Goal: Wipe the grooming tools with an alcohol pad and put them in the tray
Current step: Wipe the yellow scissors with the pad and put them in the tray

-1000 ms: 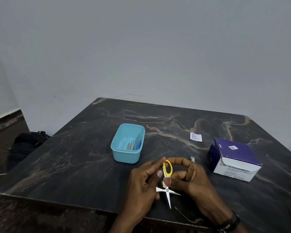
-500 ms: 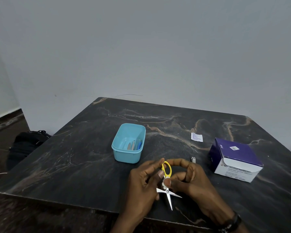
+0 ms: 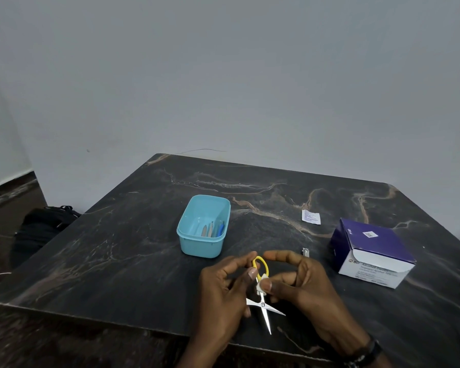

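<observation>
Small scissors [image 3: 264,309] with yellow handles and open steel blades hang over the table's near edge, blades pointing toward me. My left hand [image 3: 223,290] holds them by a yellow handle loop. My right hand [image 3: 303,285] pinches a small white alcohol pad [image 3: 260,286] against the shank just below the handles. A light blue plastic tray [image 3: 204,226] stands beyond my hands and holds several tools: metal ones and a blue one.
A purple and white box of alcohol swabs [image 3: 372,252] sits at the right. A torn white pad wrapper [image 3: 311,217] lies behind it. A small metal nail clipper [image 3: 305,252] lies by my right hand. A black bag [image 3: 41,229] is on the floor at left.
My right thumb and the pad have slid slightly along the scissors near the handles. Both hands stay in about the same place.
</observation>
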### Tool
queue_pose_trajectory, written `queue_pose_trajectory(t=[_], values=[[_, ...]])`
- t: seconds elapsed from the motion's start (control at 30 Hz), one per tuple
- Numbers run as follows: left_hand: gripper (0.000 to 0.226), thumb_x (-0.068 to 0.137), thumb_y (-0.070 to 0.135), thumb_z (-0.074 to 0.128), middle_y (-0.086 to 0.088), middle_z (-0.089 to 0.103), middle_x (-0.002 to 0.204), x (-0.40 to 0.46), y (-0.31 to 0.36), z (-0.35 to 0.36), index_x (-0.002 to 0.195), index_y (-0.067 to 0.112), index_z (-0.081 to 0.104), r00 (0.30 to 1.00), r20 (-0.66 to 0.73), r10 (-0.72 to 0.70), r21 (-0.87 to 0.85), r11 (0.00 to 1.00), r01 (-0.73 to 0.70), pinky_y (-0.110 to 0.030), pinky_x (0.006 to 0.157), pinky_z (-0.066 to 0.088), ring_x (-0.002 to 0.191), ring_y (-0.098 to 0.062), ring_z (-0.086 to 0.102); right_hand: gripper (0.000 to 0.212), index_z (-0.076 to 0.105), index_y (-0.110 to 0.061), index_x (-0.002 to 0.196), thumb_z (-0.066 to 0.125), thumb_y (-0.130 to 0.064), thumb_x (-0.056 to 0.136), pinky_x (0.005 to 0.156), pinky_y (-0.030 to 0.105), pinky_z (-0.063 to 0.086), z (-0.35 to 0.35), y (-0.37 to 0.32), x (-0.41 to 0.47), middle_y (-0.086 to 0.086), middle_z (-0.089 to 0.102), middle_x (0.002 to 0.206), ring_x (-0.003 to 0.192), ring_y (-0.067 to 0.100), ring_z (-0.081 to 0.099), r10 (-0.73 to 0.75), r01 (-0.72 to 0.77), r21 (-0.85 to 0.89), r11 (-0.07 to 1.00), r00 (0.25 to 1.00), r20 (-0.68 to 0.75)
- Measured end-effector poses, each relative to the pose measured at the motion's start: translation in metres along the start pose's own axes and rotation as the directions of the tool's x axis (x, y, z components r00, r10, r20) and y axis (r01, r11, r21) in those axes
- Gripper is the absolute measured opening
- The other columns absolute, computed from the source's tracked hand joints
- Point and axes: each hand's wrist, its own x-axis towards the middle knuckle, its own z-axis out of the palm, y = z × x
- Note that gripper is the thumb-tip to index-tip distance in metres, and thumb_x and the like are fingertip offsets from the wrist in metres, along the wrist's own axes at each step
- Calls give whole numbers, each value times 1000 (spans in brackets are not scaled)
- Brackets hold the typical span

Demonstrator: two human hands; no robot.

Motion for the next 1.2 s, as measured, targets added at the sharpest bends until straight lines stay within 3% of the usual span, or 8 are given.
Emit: queue_pose_trajectory(t=[0.17, 0.47, 0.67, 0.8, 0.93, 1.03, 1.2], values=[[20, 85, 9, 69, 2, 77, 88, 0, 4, 0, 99, 22, 75, 1000, 24, -9, 55, 998, 8, -27, 37, 40, 38, -21, 51, 50, 58, -8, 116, 78, 1, 71, 59, 26, 53, -2, 3, 3, 24, 75, 78, 62, 25, 65, 5, 1, 77, 997, 997, -77], [22, 86, 8, 67, 3, 76, 90, -2, 3, -1, 102, 23, 74, 1000, 18, 15, 75, 997, -16, -28, 37, 41, 39, -22, 53, 56, 59, -11, 116, 80, -13, 64, 57, 28, 53, -3, 7, 7, 28, 73, 81, 67, 29, 65, 0, 1, 37, 999, 1000, -28], [20, 85, 14, 70, 1, 77, 88, -3, 4, -1, 99, 28, 75, 997, 75, 10, 105, 994, -18, -28, 38, 42, 37, -20, 52, 44, 59, -3, 112, 76, 7, 73, 52, 27, 54, -6, 10, 8, 29, 72, 78, 64, 29, 66, -20, 35, 128, 991, 993, -114], [20, 84, 9, 70, 0, 77, 86, -4, 5, 0, 96, 24, 75, 999, 29, 16, 81, 997, -18, -25, 36, 40, 35, -17, 52, 50, 58, -5, 114, 79, -4, 69, 52, 27, 54, -3, 6, 7, 36, 68, 83, 66, 28, 66, -9, 14, 74, 997, 998, -55], [20, 83, 4, 69, 2, 77, 88, -4, 7, 0, 96, 17, 76, 1000, -10, 9, 57, 998, -8, -25, 35, 42, 38, -17, 55, 40, 58, -8, 114, 75, 0, 78, 56, 29, 54, -3, 5, 7, 35, 69, 83, 67, 28, 67, -13, 13, 8, 1000, 1000, 7], [19, 84, 6, 69, 0, 76, 85, -3, 7, 0, 96, 19, 76, 1000, 11, -1, 66, 998, 1, -25, 35, 41, 37, -21, 54, 43, 61, -5, 111, 77, -5, 71, 53, 28, 53, -3, 7, 7, 32, 70, 78, 63, 27, 65, -16, 17, 37, 999, 999, -36], [22, 85, 11, 69, -3, 77, 88, -2, 8, 1, 98, 28, 75, 995, 99, -31, 93, 995, 22, -25, 38, 43, 44, -24, 61, 31, 62, -2, 107, 72, 3, 79, 50, 28, 53, -4, 11, 9, 26, 72, 73, 58, 25, 65, -16, 32, 121, 992, 991, -133]])
